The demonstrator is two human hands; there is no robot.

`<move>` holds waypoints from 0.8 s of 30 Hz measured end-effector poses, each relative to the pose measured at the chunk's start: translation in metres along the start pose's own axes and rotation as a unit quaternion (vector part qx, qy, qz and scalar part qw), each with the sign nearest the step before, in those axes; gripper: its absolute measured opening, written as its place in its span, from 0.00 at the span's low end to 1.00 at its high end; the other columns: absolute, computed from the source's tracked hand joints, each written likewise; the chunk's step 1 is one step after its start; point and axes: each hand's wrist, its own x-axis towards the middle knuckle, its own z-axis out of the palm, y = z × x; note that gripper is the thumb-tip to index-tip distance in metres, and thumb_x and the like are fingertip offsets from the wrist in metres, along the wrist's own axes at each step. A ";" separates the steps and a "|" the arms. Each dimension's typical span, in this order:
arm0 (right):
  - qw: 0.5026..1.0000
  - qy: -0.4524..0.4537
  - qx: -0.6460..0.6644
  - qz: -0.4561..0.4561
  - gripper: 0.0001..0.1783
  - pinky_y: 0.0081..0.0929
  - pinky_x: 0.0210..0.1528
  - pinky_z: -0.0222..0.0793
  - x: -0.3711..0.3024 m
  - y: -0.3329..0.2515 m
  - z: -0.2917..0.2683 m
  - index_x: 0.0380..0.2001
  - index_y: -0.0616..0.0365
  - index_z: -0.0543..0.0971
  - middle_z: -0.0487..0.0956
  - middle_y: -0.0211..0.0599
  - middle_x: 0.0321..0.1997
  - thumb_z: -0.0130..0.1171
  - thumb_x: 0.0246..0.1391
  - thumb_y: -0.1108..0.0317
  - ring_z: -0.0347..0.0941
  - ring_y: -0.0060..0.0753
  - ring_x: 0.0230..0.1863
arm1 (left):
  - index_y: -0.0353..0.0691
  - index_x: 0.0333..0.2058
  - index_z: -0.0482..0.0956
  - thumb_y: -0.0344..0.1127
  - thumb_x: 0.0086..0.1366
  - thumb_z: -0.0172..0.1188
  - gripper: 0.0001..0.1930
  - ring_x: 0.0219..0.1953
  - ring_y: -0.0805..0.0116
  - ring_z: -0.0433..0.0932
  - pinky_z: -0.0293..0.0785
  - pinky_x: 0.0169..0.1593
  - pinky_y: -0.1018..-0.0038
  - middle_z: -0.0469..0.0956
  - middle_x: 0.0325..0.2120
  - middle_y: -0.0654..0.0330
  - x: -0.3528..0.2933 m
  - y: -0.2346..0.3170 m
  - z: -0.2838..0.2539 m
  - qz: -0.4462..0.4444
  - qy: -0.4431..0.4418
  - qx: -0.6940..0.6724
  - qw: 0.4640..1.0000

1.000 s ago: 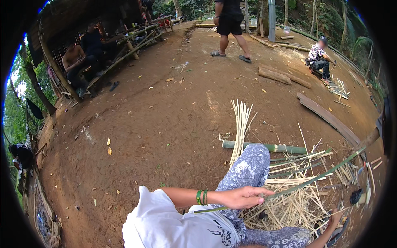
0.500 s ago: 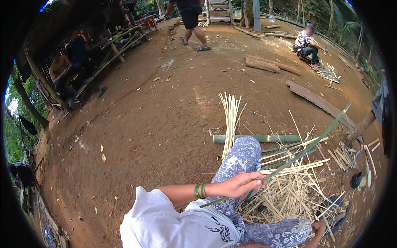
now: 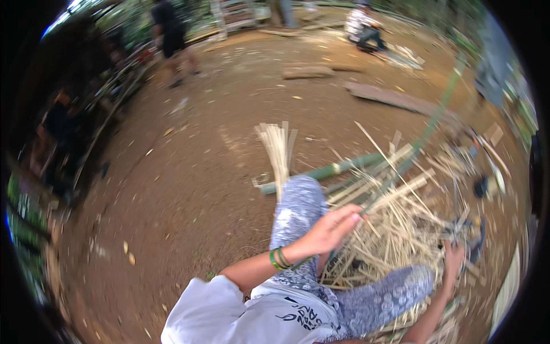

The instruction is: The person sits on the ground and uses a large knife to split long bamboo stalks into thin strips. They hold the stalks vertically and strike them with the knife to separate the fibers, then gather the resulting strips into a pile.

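My left hand (image 3: 333, 230) is closed around a long green bamboo strip (image 3: 425, 136), which slants up and away to the right. At the right, my right hand (image 3: 454, 255) grips a thin, grey, blade-like thing (image 3: 455, 202) pointing upward; blur hides its exact kind. Between my legs and beyond my right hand lies a heap of pale bamboo strips and shavings (image 3: 395, 241). A bundle of pale split strips (image 3: 277, 150) stands by my raised knee, leaning toward a green bamboo pole (image 3: 329, 171) on the ground.
A brown plank (image 3: 395, 97) and a short log (image 3: 307, 73) lie farther off on the dirt. Cut pieces (image 3: 457, 162) lie at the right. One person (image 3: 364, 27) sits at the back; another (image 3: 169, 40) walks at the left, near a dark shelter with more people.
The view has swung right and is blurred. My right hand has risen from beside my foot, holding the grey blade-like thing up. My left hand keeps the bamboo strip, now tilted more steeply.
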 end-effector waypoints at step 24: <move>0.950 0.034 0.201 -0.238 0.09 0.31 0.17 0.61 -0.147 -0.234 0.095 0.19 0.61 0.76 0.70 0.42 0.11 0.67 0.40 0.70 0.72 0.39 0.12 | 0.37 0.66 0.64 0.40 0.79 0.42 0.22 0.17 0.88 0.60 0.55 0.19 0.86 0.65 0.19 0.74 0.054 0.020 0.090 -0.082 -0.064 -0.143 0.984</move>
